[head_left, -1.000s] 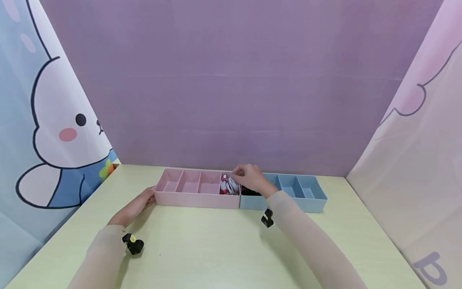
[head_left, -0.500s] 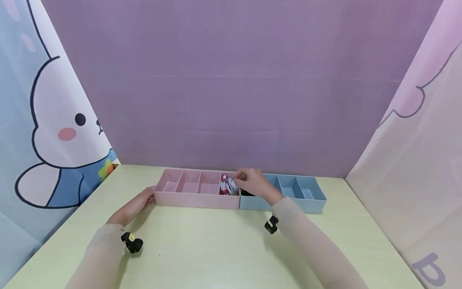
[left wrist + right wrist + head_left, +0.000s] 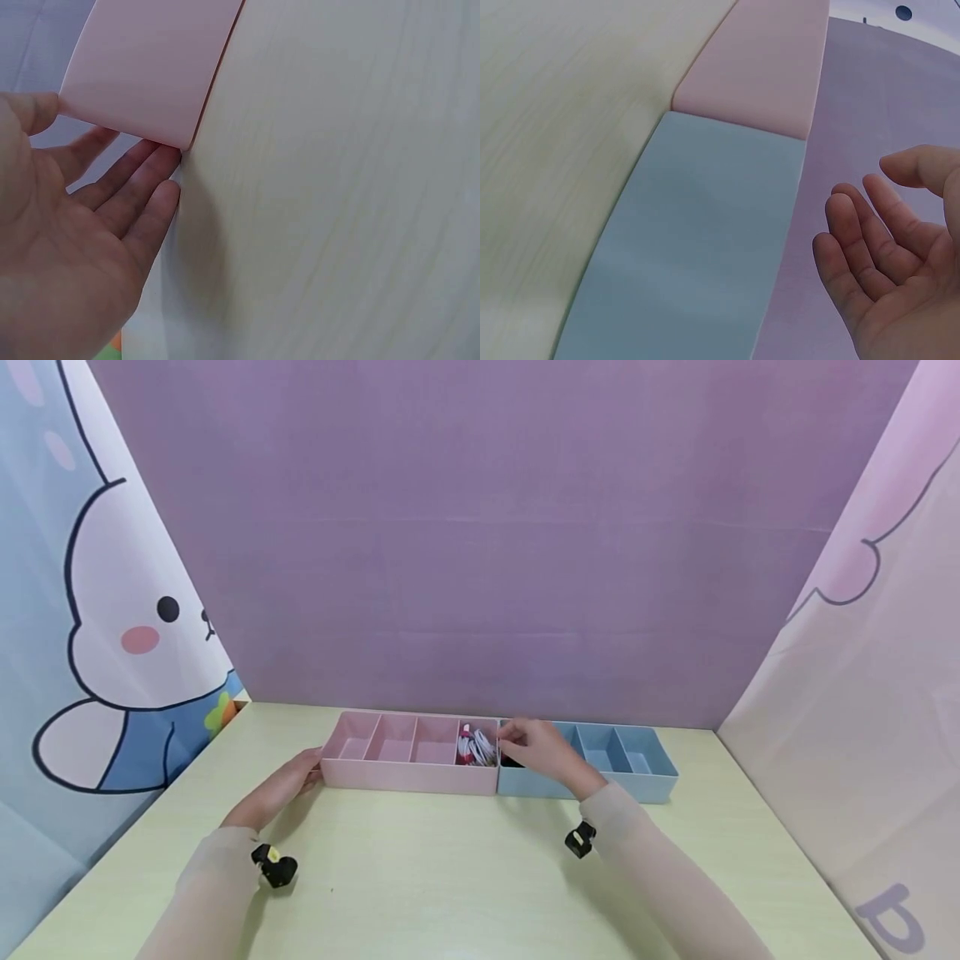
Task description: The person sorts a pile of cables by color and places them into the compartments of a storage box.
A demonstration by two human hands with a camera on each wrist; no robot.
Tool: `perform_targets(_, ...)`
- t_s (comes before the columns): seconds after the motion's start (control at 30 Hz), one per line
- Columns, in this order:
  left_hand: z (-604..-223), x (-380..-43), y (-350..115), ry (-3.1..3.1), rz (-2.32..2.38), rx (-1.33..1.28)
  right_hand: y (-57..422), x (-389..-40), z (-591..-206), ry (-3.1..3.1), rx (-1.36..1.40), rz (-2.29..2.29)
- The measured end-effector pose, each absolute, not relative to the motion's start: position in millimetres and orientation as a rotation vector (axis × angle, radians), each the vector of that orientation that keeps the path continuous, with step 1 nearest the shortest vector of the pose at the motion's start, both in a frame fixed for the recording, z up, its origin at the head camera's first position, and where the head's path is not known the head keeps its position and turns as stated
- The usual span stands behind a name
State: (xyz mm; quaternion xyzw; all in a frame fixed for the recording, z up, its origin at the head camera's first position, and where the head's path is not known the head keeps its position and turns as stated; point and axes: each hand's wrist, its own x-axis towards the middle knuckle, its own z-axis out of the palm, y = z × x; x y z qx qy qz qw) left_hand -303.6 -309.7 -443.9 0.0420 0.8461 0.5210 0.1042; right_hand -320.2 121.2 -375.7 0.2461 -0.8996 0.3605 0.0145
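A pink divided box stands end to end with a light blue one along the back of the table. Coiled white cables with red parts fill the pink box's rightmost compartment. My left hand rests at the pink box's left end; in the left wrist view its thumb is at the upper edge and its fingertips touch the end wall. My right hand hovers over the blue box's left part, fingers loosely bent. The right wrist view shows nothing between its fingers. Something dark in the leftmost blue compartment is mostly hidden by this hand.
The pale wooden table extends in front of both boxes. A purple backdrop rises behind them. Printed curtains hang at the sides. Each wrist bears a small black camera.
My right hand has drawn back to the right, from over the cables to over the blue box. The left hand and the boxes stay in place.
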Motion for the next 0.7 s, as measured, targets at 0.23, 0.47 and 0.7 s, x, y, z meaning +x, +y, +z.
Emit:
perform_targets(0.23, -437, -293, -308, 2.622, 1.421, 0.073, 129, -315, -378, -2.851, 0.697, 1.090)
perform_targets(0.47, -428, -293, -307, 2.704, 1.370, 0.047, 139, -312, -379, -2.843, 0.674, 1.076)
perform_targets(0.7, -423, -292, -308, 2.863, 1.301, 0.107, 149, -307, -378, -2.851, 0.674, 1.040)
